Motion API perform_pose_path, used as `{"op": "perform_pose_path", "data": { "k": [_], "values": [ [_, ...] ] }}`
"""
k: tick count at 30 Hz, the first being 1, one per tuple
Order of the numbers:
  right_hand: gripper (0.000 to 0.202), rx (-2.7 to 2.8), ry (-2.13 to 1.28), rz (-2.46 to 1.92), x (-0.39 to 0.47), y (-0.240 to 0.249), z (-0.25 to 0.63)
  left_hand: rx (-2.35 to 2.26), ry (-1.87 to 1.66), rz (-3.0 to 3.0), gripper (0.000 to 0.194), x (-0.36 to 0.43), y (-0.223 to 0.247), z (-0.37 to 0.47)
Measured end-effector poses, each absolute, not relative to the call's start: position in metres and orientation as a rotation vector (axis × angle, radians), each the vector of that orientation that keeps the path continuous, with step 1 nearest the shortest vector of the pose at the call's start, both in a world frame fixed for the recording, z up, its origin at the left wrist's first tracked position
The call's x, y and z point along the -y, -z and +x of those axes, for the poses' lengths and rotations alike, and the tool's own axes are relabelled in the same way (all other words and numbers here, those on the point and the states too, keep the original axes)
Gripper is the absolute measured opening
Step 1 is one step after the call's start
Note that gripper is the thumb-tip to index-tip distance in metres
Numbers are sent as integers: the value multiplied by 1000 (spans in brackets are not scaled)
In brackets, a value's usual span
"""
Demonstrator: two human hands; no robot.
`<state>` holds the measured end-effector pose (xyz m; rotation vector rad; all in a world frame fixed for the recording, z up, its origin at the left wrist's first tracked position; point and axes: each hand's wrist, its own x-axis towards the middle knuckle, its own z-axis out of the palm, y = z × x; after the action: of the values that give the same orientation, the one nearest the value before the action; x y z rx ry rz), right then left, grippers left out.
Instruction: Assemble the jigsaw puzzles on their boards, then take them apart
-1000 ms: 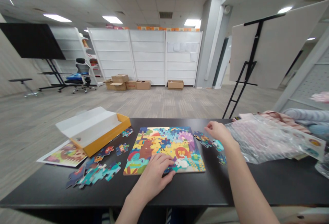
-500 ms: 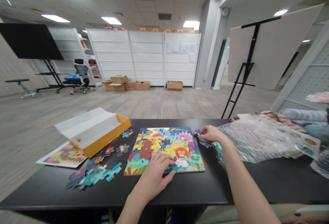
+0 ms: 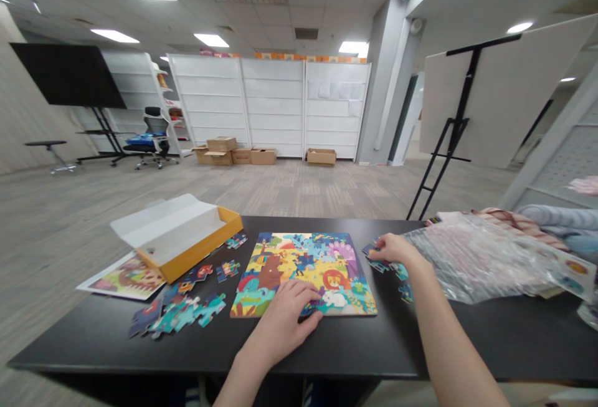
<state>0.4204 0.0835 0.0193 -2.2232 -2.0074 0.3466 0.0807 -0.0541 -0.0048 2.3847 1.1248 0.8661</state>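
Note:
A colourful animal jigsaw puzzle [image 3: 299,270] lies flat on the black table, with a lion and a white rabbit on its lower right. My left hand [image 3: 290,313] rests on its lower edge, fingers stretched out and holding nothing. Right of the puzzle, my right hand [image 3: 397,251] has its fingertips closed on a dark blue puzzle piece [image 3: 372,246], partly hidden by the fingers. More loose puzzle pieces [image 3: 405,293] lie under and beside that hand. Left of the puzzle is a heap of teal and blue pieces [image 3: 180,315], with several others spread behind it.
An open yellow box [image 3: 200,250] with a white inside stands at the left, partly over a picture sheet [image 3: 122,277]. Crinkled clear plastic packaging [image 3: 471,263] covers the table's right side, close to my right forearm. The black table's front edge [image 3: 346,374] runs nearest me.
The whole view has shifted a little. My right hand has moved slightly right, away from the puzzle's edge, among the loose pieces. My left hand stays on the puzzle.

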Motion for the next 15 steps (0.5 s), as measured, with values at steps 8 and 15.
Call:
{"op": "perform_pose_path", "data": {
  "k": [8,15],
  "values": [
    [25,1956,-306,-2296,-83,-17,434,-1111,-856,2365,16,54,4,80],
    [36,1856,-219,-2371,-79,-26,444,-1101,-874,2354,14,54,4,80]
  ]
}}
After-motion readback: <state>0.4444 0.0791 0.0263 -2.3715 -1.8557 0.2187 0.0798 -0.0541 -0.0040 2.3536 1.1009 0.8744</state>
